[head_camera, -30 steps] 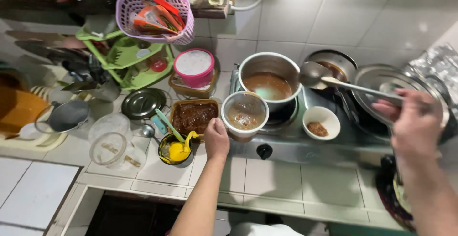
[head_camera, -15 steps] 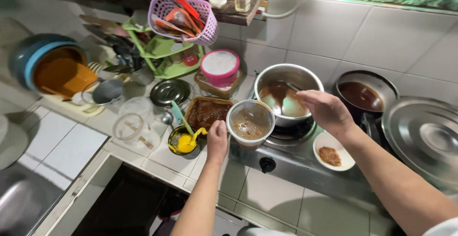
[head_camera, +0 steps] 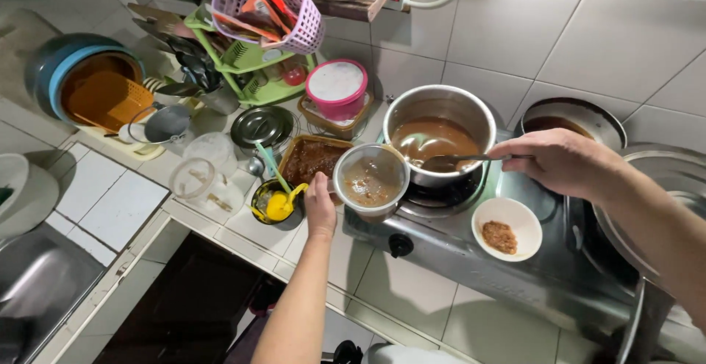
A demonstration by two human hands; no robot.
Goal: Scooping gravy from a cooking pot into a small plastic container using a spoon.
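The pot on the stove is brushed metal, dull outside, and the brown sauce inside shines wet. The ladle is polished metal. The round container looks like clear, smooth plastic. The stove top is scuffed stainless steel. The small bowl is glossy white. The wall tiles are glazed and smooth. The basket is matt purple plastic.

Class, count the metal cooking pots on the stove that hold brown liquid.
2: a steel pot mid-stove, ladle dipped in; a second pot behind the right hand. More may be hidden.
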